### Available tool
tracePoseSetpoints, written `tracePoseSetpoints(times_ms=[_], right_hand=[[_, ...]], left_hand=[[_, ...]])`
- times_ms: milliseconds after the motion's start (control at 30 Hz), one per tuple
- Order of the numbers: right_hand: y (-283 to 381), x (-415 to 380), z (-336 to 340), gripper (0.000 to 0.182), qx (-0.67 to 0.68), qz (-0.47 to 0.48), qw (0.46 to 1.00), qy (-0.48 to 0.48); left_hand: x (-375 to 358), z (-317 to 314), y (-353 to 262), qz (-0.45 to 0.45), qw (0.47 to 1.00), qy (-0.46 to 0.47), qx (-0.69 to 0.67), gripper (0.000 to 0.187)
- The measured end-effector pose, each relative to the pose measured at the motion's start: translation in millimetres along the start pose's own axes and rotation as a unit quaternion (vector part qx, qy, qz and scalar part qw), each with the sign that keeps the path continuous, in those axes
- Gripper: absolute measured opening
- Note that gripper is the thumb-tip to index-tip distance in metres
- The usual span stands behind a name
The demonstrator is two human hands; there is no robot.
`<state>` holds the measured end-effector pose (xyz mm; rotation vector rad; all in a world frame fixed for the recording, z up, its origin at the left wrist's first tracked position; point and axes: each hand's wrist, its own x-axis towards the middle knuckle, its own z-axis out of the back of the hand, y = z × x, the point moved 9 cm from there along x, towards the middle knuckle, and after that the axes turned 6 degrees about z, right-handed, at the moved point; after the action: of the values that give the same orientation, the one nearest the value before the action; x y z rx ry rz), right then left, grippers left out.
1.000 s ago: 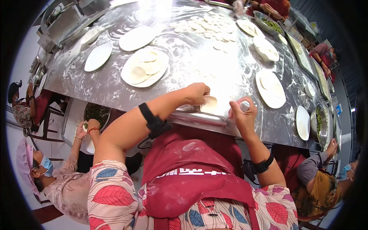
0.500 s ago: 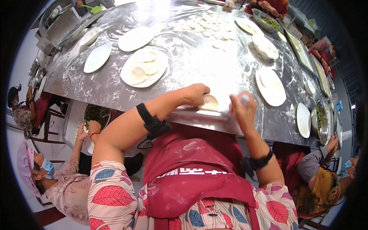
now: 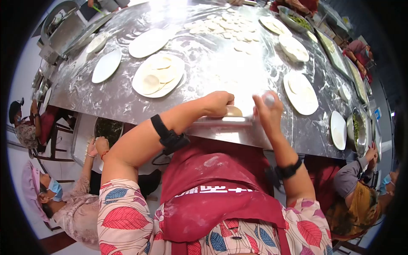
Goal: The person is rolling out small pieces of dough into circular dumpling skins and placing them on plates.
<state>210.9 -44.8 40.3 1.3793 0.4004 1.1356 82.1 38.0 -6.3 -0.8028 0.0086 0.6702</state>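
Observation:
Near the front edge of the floury metal table, my left hand (image 3: pixel 219 104) has its fingers closed on the edge of a round dough wrapper (image 3: pixel 234 111). Part of that wrapper is hidden under the hand. To its right, my right hand (image 3: pixel 269 117) is wrapped round a rolling pin (image 3: pixel 268 100), whose pale rounded end shows above the fist. The pin's other end is hard to make out in glare and blur. Beyond my left hand, a white plate (image 3: pixel 180 83) carries several rolled wrappers (image 3: pixel 161 75). Small flattened dough pieces (image 3: pixel 223 26) are scattered farther back.
On the metal table (image 3: pixel 123 100), white oval plates stand left (image 3: pixel 107 66) and right (image 3: pixel 312 104), some with wrappers. Metal bowls with green filling (image 3: pixel 356 127) (image 3: pixel 299 22) are at the right. Co-workers sit close on the left (image 3: pixel 72 199) and right (image 3: pixel 357 187).
My right hand has shifted slightly away from me with the rolling pin. My left hand stays at the wrapper, less of which shows now. The view has shifted a little.

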Motion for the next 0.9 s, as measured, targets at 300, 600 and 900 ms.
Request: tracePoseSetpoints(times_ms=[300,600,900], right_hand=[[0.1,-22.4,6.6,0.021,0.031,-0.01,0.999,0.013],[-3.0,33.6,-17.5,0.021,-0.01,0.016,1.0,0.007],[0.6,-12.9,2.4,0.023,0.026,-0.008,1.0,0.005]], left_hand=[[8.3,4.3,2.6,0.001,1.0,-0.021,0.004,0.016],[9.4,11.1,0.2,0.035,0.998,-0.045,0.018,0.017],[-1.1,0.6,16.3,0.01,0.999,-0.014,-0.05,0.018]])
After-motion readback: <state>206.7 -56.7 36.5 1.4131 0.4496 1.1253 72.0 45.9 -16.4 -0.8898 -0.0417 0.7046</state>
